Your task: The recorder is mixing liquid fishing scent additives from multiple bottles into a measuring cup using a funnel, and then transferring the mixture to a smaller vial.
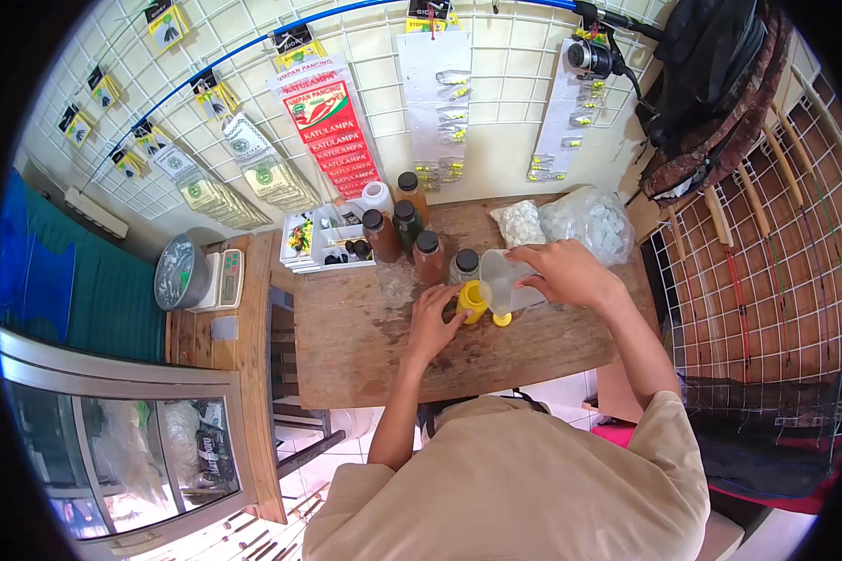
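Note:
My left hand [435,321] steadies a small open yellow plastic bottle [471,308] on the wooden table, thumb and fingers around its sides. In my right hand [568,270] is a translucent plastic cup [499,284], tipped on its side with its mouth beside the bottle's neck. Whether anything flows from the cup cannot be made out. A yellow screw cap [502,320] lies just right of the bottle. Directly behind stands a clear jar with a black lid [466,261]. Several black-capped bottles of brownish liquid, one a reddish-brown bottle [429,258], stand further back.
An uncapped white bottle [376,198] and a white compartment tray [302,254] are at the back left. Bags of white pieces [519,223] and pale chunks [589,224] lie back right. A digital scale with a bowl [217,280] sits left. Fishing tackle hangs on the wall grid [512,77].

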The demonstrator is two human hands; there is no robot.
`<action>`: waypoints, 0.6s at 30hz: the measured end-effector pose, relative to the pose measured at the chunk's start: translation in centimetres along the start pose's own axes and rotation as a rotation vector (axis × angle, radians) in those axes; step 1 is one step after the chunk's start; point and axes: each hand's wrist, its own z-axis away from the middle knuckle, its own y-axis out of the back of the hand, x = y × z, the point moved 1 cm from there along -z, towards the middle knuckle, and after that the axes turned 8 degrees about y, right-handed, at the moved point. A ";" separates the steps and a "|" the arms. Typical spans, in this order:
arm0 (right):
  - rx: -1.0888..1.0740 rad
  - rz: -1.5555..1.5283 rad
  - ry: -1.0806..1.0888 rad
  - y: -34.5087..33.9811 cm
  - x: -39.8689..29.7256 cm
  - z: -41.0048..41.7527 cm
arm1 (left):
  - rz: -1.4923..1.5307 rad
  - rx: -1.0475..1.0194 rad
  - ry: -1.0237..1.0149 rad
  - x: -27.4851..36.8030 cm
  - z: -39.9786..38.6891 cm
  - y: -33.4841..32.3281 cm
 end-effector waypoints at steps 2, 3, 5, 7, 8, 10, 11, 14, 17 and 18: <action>-0.021 0.022 0.012 -0.1 0.1 -0.3 | 0.000 -0.003 0.013 0.0 0.1 0.1; -0.017 0.038 0.037 -0.3 0.3 -0.5 | 0.000 0.002 0.013 0.1 0.0 0.2; -0.013 0.057 0.066 -0.4 0.5 -0.8 | -0.010 -0.011 0.011 0.4 0.0 0.3; -0.026 0.087 0.087 -0.5 0.5 -1.1 | -0.006 0.002 0.013 0.4 0.1 0.4; -0.025 0.088 0.091 -0.5 0.4 -1.3 | -0.001 0.010 0.014 0.5 0.1 0.5; -0.075 0.108 0.069 -0.5 0.3 -1.6 | -0.010 0.007 0.019 0.6 0.1 0.6; -0.076 0.108 0.071 -0.5 0.3 -1.7 | -0.019 0.001 0.022 0.7 0.1 0.6; -0.078 0.147 0.102 -0.5 0.1 -2.2 | -0.017 -0.011 0.031 0.8 0.2 0.7; -0.089 0.169 0.119 -0.5 -0.2 -2.5 | 0.010 -0.015 0.024 0.5 0.1 0.7; -0.099 0.182 0.125 -0.6 -0.2 -2.6 | 0.011 -0.015 0.027 0.5 0.1 0.7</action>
